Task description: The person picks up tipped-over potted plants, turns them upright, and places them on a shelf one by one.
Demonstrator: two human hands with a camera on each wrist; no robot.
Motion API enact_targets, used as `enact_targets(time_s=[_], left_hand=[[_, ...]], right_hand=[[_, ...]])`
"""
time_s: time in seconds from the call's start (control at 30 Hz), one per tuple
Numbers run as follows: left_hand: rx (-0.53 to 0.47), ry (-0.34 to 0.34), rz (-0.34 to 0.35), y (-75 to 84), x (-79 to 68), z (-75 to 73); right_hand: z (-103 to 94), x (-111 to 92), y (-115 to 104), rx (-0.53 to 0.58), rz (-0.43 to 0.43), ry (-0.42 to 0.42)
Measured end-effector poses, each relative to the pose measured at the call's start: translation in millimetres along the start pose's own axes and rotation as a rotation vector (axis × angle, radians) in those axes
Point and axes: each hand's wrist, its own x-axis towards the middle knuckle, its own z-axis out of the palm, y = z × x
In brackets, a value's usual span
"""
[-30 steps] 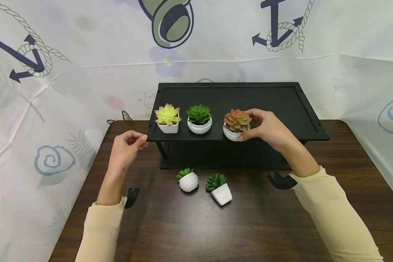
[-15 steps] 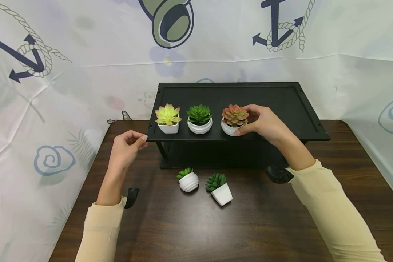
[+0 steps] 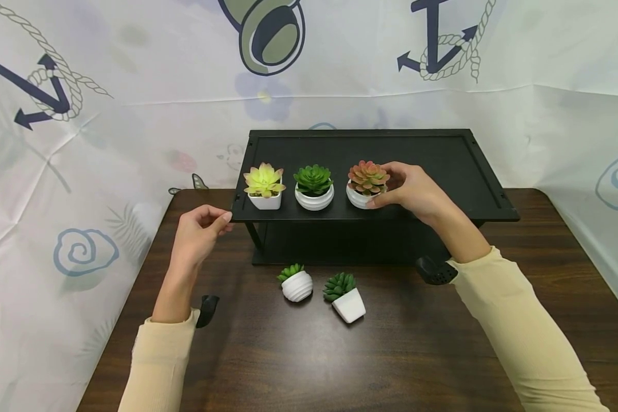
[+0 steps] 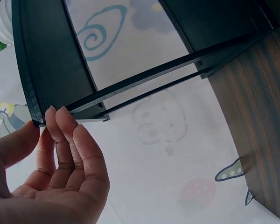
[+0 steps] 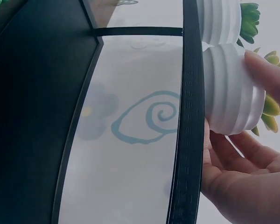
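Note:
My right hand (image 3: pixel 414 191) grips a reddish succulent (image 3: pixel 368 177) by its ribbed white round pot (image 5: pixel 233 93), which stands on the top of the black two-tier shelf (image 3: pixel 417 154). Left of it on the same tier are a green succulent (image 3: pixel 314 180) in a round white pot and a yellow-green succulent (image 3: pixel 264 182) in a square white pot. At the shelf's front left corner, my left hand (image 3: pixel 198 234) pinches the edge between thumb and fingers; the left wrist view shows the fingertips (image 4: pixel 51 112) against that corner.
On the brown wooden table (image 3: pixel 288 366), in front of the shelf, a small succulent in a ribbed white pot (image 3: pixel 297 286) and another in a square white pot (image 3: pixel 349 305) lie tipped over. A patterned white cloth (image 3: pixel 134 68) hangs behind.
My right hand has moved the reddish succulent slightly left and back on the shelf top, and its pot, tilted before, now stands upright. My left hand has stayed at the corner.

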Motion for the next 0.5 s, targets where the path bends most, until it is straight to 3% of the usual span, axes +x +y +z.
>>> enact_targets(time_s=[0.5], left_hand=[[0.005, -0.002, -0.017, 0.7, -0.4, -0.3]], right_hand=[[-2.3, -6.3, -3.0, -0.003, -0.026, -0.051]])
